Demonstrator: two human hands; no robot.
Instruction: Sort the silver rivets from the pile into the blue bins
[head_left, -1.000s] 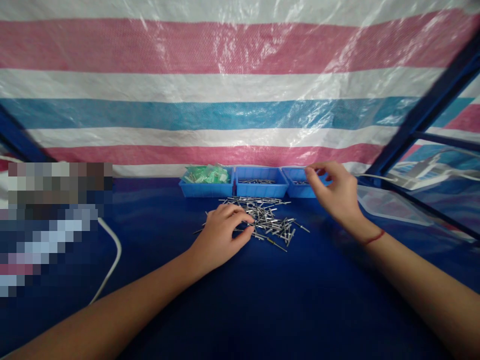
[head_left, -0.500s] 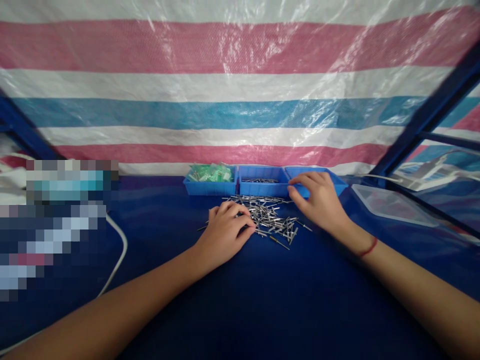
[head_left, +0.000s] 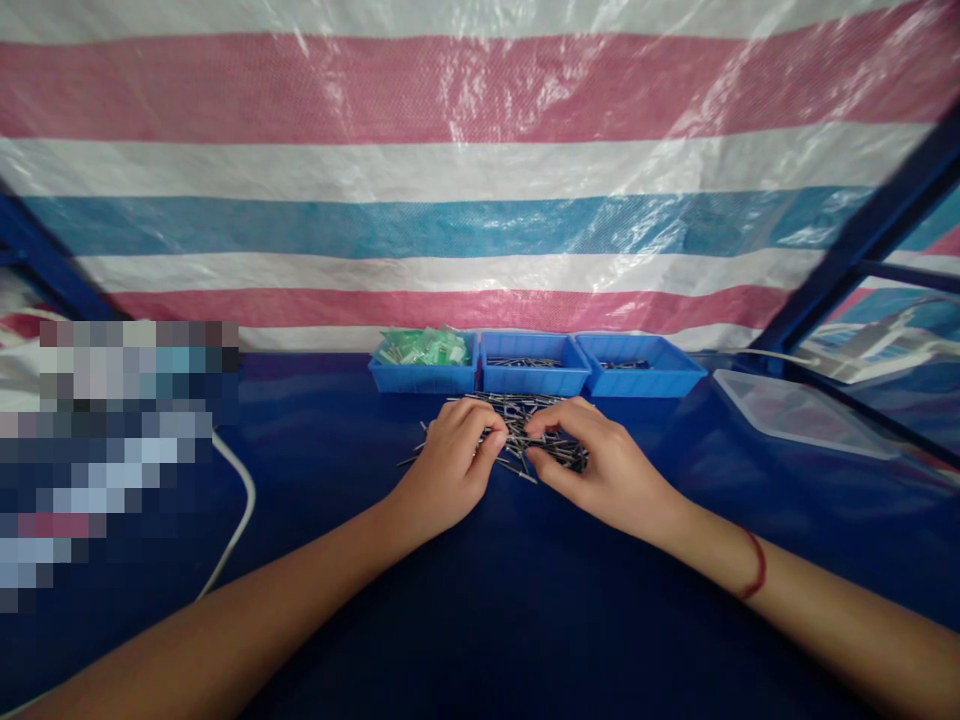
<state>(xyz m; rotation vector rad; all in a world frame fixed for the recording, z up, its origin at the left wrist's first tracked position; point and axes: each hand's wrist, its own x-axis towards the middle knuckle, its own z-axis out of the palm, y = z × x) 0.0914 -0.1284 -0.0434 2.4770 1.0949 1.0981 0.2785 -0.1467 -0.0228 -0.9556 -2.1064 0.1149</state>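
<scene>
A loose pile of silvery pop rivets (head_left: 517, 462) lies on the dark blue table, between and behind both hands. My left hand (head_left: 457, 455) is at the pile's left side, thumb and index finger pinched together; whatever is between the tips is too small to make out. Facing it from the right, my right hand (head_left: 600, 460) reaches over the pile with thumb and index finger apart and nothing visible between them. Its other fingers are partly hidden. Behind the pile, the middle blue bin (head_left: 534, 381) and the right blue bin (head_left: 645, 383) both contain rivets.
The left blue bin (head_left: 424, 379) is filled with green and clear plastic packets (head_left: 424, 347). A translucent plastic lid (head_left: 802, 415) lies to the right. A white cable (head_left: 246, 490) runs along the left, beside a blurred-out area. Striped sheeting (head_left: 480, 230) hangs behind the table.
My right hand has moved from the right bin down and left to the pile, uncovering rivets in that bin. My left hand has stayed at the pile, and its thumb and index finger have closed together.
</scene>
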